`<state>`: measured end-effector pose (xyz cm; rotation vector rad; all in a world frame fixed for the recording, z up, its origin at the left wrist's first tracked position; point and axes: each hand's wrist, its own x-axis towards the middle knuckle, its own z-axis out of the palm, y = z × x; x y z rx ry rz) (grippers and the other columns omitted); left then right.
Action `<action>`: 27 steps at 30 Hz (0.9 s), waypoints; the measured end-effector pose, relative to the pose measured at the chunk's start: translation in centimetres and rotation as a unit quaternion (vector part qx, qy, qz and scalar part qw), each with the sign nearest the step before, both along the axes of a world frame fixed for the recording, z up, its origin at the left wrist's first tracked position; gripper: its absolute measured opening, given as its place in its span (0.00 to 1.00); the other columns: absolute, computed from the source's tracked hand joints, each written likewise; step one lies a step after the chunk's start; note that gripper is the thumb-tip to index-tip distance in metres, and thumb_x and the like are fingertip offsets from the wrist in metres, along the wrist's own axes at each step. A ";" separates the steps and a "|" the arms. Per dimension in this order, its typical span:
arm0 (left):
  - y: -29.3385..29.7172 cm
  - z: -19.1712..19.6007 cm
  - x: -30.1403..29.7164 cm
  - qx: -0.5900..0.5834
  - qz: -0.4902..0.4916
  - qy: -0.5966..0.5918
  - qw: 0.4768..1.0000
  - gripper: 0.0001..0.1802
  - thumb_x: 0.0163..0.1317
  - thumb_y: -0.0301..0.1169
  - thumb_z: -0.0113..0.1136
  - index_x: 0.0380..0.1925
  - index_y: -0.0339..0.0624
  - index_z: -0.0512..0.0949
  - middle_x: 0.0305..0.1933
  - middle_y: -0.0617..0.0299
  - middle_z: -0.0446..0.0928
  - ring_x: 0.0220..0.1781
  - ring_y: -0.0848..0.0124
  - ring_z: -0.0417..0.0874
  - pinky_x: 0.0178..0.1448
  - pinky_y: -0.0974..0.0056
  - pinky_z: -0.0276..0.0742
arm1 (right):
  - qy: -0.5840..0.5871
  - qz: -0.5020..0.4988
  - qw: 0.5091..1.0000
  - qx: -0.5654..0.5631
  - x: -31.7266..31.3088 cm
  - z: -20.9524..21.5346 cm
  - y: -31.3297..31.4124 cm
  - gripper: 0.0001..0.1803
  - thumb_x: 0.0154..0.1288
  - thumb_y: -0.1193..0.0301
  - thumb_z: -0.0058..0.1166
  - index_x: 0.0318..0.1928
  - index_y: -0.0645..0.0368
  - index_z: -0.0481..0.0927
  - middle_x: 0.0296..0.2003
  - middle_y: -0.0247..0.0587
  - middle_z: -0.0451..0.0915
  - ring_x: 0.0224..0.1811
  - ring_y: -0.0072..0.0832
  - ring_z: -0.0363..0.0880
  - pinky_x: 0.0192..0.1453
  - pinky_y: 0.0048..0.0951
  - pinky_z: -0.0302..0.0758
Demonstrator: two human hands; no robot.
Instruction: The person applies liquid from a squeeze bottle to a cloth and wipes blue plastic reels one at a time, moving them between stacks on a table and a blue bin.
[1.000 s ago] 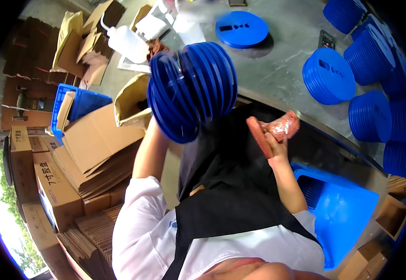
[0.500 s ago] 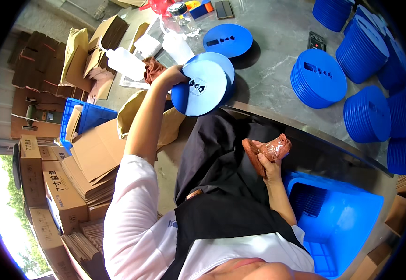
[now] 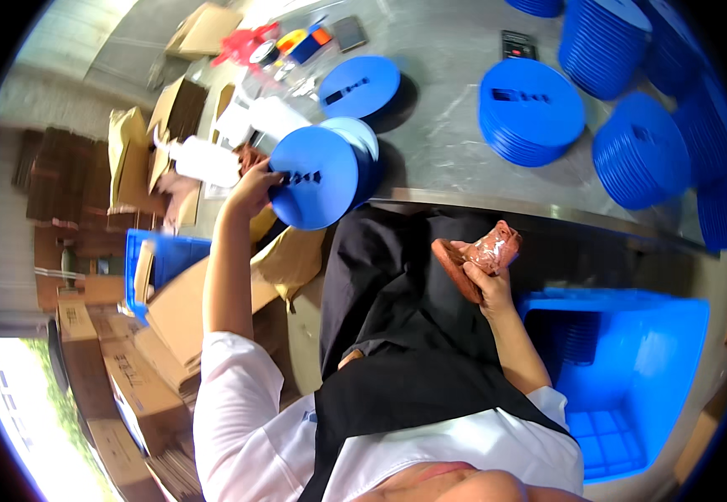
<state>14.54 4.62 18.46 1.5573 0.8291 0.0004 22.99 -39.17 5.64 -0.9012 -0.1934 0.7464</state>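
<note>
My left hand (image 3: 253,188) grips a round blue plastic disc (image 3: 317,192) by its left rim, the thumb beside the cut-out slots. The disc is tilted, its face toward me, at the table's front edge. Just behind it more blue discs (image 3: 353,130) show partly; whether my hand touches them is hidden. In front of my apron, my right hand (image 3: 490,289) is closed around a reddish-brown round pad with a knob-like top wrapped in clear plastic (image 3: 493,248). A flat blue disc (image 3: 360,87) lies on the table beyond my left hand.
Stacks of blue discs (image 3: 530,113) stand on the grey table (image 3: 438,125) to the right. White squeeze bottles (image 3: 204,161) and a brown cloth (image 3: 250,157) are by my left hand. An open blue bin (image 3: 631,376) sits at my right; cardboard boxes (image 3: 142,385) are piled left.
My left hand has turned the disc, so its face is now deep blue instead of pale with glare, and moved it nearer me. The view has shifted; my right hand keeps its hold.
</note>
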 end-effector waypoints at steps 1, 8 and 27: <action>-0.2 -0.1 0.3 0.002 0.011 -0.002 1.000 0.19 0.64 0.19 0.51 0.56 0.35 0.72 0.42 0.64 0.76 0.40 0.75 0.77 0.45 0.70 0.77 | 0.007 -0.009 1.000 0.007 0.0 -0.2 -0.3 0.23 0.59 0.76 0.61 0.55 0.67 0.73 0.53 0.47 0.78 0.56 0.32 0.77 0.64 0.33 0.71; -1.7 4.3 2.8 0.075 0.060 -0.108 0.990 0.14 0.64 0.22 0.54 0.50 0.35 0.75 0.40 0.59 0.78 0.42 0.69 0.80 0.51 0.61 0.77 | -0.011 -0.076 0.986 0.151 3.7 0.4 -5.9 0.27 0.62 0.70 0.56 0.61 0.67 0.69 0.58 0.49 0.74 0.62 0.34 0.72 0.66 0.34 0.67; -23.4 -4.1 28.5 -0.227 0.028 -0.061 0.972 0.26 0.65 0.38 0.56 0.60 0.40 0.68 0.66 0.56 0.65 0.71 0.56 0.59 0.74 0.33 0.36 | -0.026 -0.282 0.959 -0.002 24.8 12.2 0.9 0.41 0.69 0.39 0.43 0.70 0.56 0.62 0.69 0.36 0.63 0.71 0.27 0.58 0.74 0.31 0.51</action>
